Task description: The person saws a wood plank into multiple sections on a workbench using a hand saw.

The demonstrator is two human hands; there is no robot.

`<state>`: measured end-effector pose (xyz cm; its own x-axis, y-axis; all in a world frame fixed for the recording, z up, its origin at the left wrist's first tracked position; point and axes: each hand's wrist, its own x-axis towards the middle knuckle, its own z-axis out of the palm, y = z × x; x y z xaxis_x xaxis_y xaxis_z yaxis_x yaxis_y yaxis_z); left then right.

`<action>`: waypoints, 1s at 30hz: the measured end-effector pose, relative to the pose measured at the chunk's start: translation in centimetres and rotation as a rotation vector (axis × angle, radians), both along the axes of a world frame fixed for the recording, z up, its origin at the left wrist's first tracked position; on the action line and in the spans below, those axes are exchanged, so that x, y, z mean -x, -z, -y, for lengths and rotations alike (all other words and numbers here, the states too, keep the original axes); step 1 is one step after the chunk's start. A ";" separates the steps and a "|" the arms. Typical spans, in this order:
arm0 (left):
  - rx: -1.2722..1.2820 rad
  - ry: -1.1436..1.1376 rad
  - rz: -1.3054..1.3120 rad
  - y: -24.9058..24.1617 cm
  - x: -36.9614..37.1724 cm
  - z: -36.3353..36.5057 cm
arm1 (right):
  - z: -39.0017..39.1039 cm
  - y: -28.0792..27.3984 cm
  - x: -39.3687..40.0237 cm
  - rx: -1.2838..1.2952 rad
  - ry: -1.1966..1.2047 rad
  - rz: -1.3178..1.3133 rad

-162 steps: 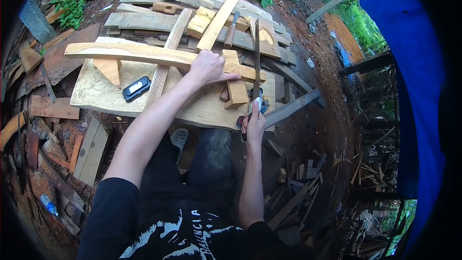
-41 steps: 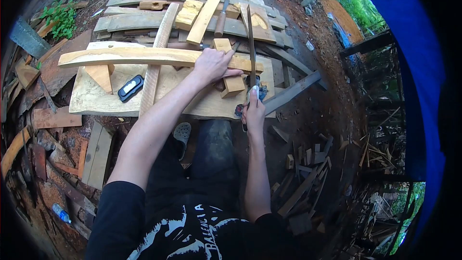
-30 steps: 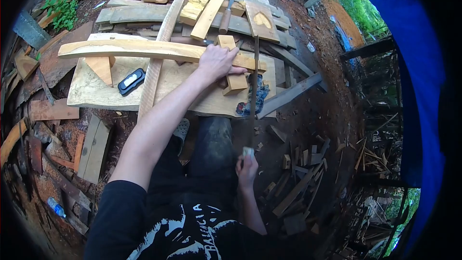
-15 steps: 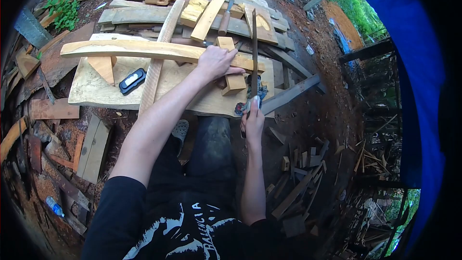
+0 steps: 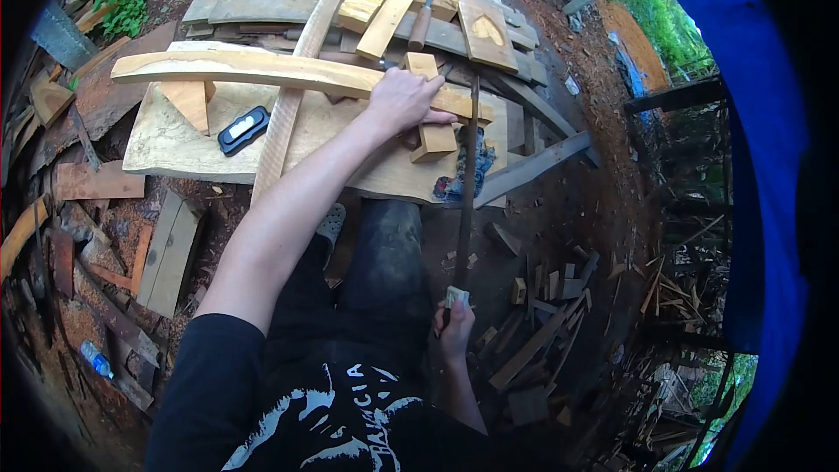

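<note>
A long wooden beam (image 5: 253, 68) lies across the low workbench (image 5: 166, 149), over a crossing batten (image 5: 287, 127) and a notched wooden block (image 5: 434, 143). My left hand (image 5: 404, 100) is closed over the beam near its right end, pressing it against the block. Low in front of me, close to my body, my right hand (image 5: 454, 329) grips the handle of a handsaw (image 5: 468, 218). The blade runs away from me, and its far part meets the beam just right of my left hand. A dark crumpled cloth (image 5: 481, 157) lies beside the blade.
A black oval case (image 5: 243, 130) and a wooden wedge (image 5: 186, 105) sit on the bench. Behind lie a chisel (image 5: 424, 19), a board with a heart-shaped hollow (image 5: 486, 33) and stacked planks. Offcuts (image 5: 551, 341) litter the ground at right; a blue tarp (image 5: 743, 122) hangs there.
My right hand has pulled the saw back towards my body, so less blade extends past the beam. My left hand keeps its grip on the beam. The view has shifted slightly.
</note>
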<state>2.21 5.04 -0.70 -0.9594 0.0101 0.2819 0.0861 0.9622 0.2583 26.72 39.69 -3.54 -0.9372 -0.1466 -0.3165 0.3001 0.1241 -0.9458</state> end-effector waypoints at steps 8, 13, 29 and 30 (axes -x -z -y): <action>0.012 0.060 -0.018 -0.4 0.0 0.5 | 4.6 -2.5 8.8 -0.120 -0.041 0.011; 0.002 0.054 -0.077 -0.1 0.0 0.4 | 11.7 -1.9 18.4 -0.165 -0.033 -0.052; -0.020 -0.042 -0.047 0.5 0.2 -0.1 | 4.1 2.4 5.5 0.003 -0.025 -0.058; -0.013 -0.035 -0.075 0.7 0.3 0.0 | 2.5 2.4 3.1 -0.018 -0.012 -0.060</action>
<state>1.88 5.09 -1.43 -0.9354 -0.0269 0.3526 0.0722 0.9615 0.2650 23.58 37.16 -5.97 -0.9529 -0.1526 -0.2620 0.2408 0.1442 -0.9598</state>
